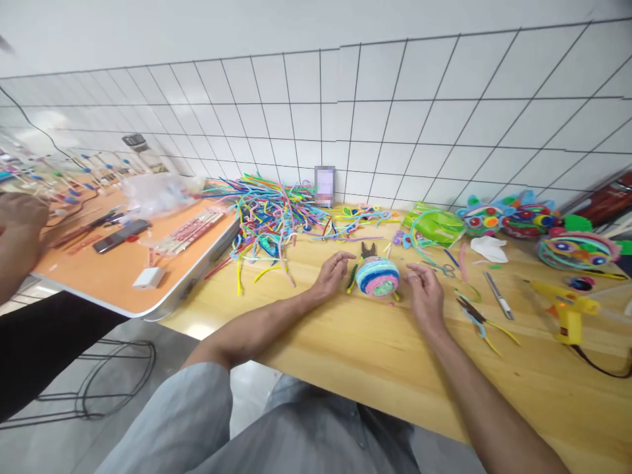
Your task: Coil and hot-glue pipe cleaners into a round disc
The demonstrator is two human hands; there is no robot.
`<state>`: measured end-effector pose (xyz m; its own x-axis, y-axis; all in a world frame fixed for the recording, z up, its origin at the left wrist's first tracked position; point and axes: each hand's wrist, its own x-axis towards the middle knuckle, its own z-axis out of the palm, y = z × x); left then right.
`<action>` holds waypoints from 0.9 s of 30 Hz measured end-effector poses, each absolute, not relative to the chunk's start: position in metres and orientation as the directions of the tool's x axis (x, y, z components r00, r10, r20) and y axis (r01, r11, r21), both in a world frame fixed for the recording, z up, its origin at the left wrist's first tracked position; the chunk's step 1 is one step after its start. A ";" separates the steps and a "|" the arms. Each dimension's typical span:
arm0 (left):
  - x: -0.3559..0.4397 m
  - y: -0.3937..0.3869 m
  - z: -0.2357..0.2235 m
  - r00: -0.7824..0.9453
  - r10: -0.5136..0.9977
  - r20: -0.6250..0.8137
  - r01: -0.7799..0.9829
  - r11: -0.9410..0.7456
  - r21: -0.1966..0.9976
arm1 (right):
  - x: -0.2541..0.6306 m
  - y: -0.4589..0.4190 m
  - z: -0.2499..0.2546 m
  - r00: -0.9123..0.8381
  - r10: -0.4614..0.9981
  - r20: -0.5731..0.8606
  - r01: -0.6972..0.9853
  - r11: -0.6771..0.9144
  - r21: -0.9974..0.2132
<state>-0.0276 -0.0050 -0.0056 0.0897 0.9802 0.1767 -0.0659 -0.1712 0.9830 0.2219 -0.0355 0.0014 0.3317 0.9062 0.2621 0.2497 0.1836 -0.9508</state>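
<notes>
A ball wrapped in bands of blue, white, pink and green pipe cleaner (378, 276) rests on the wooden table (345, 349) between my hands. My left hand (334, 275) is just left of it, index finger stretched out, fingers loosely bent and holding nothing. To the right of the ball, my right hand (426, 293) hovers near it with fingers slightly curled and apart, also empty. Neither hand seems to touch the ball. Dark plier jaws (368, 249) show right behind it; the rest of that tool is hidden.
Loose pipe cleaners (269, 220) heap at the back left. Yellow-handled pliers (481, 321), a utility knife (498, 296) and a yellow glue gun (567, 309) lie right. Decorated figures (577, 250) stand behind. Another person's hand (20, 214) is over the orange table (103, 280).
</notes>
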 end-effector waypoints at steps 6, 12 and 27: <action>-0.029 -0.007 -0.002 0.107 0.978 0.179 -0.043 -0.175 0.984 | 0.222 -0.037 0.001 0.331 0.906 0.263 0.226 0.195 -0.955; -0.033 -0.004 -0.005 0.135 0.981 0.142 -0.015 -0.141 0.990 | 0.223 -0.035 -0.001 0.310 0.910 0.275 0.234 0.207 -0.950; -0.036 -0.012 -0.013 0.343 0.743 0.574 0.285 -0.665 0.690 | 0.217 -0.051 0.009 0.186 0.918 0.350 0.250 0.300 -0.920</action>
